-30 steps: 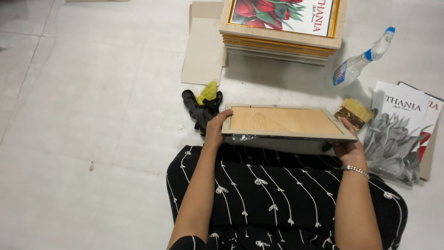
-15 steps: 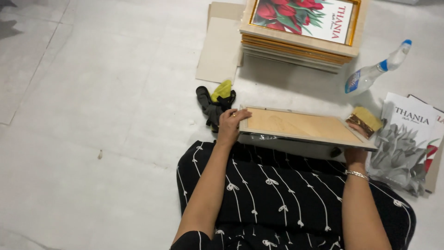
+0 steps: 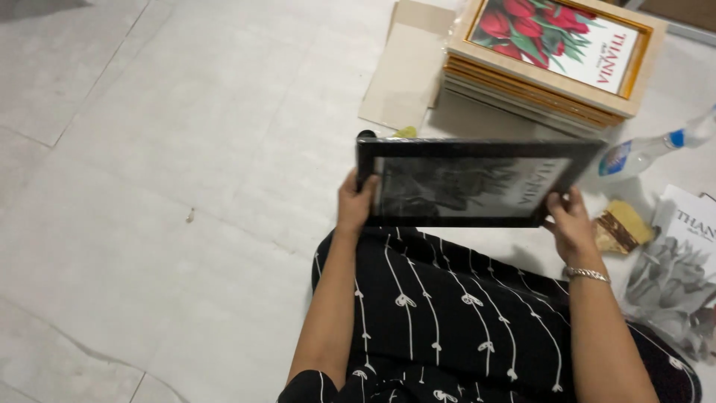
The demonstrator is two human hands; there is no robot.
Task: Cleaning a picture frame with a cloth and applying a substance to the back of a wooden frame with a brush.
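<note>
Both my hands, left (image 3: pixel 356 203) and right (image 3: pixel 570 226), grip the black picture frame (image 3: pixel 473 181), fingers clenched on its ends. Stacked framed prints (image 3: pixel 548 63) beyond; spray bottle (image 3: pixel 649 149), sponge (image 3: pixel 621 227) at right.

A framing workshop floor: stacked picture frames (image 3: pixel 548 63), loose prints (image 3: pixel 675 272)

Black picture frame (image 3: pixel 470 148) with grey flower print; red tulips on gold-edged stack (image 3: pixel 548 71); black skirt (image 3: pixel 447 321), white vine pattern
</note>
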